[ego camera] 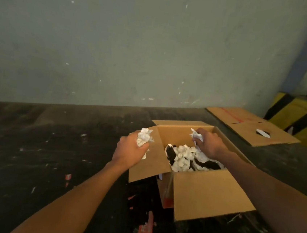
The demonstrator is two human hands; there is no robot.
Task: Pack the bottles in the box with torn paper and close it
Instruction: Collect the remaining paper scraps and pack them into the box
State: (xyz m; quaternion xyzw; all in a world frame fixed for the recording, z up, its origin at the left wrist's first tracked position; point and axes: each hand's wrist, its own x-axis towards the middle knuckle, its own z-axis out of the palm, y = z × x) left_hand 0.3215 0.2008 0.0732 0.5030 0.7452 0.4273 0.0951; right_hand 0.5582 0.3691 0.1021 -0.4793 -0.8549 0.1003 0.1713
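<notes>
My left hand [129, 150] and right hand [207, 144] each clench crumpled white paper [144, 137] over the open brown cardboard box [210, 194]; padding step, next I drop both wads between the dark bottles [171, 153].

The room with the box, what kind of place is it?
Probably a warehouse or packing area: a bare concrete wall, a yellow-and-black striped barrier, and flattened cardboard lying on the dark, scuffed floor.

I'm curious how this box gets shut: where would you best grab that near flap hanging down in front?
Probably the near flap by its free lower edge, from below and in front. It hangs outward from a fold at the box rim, so lifting that edge swings it over the paper.
</notes>
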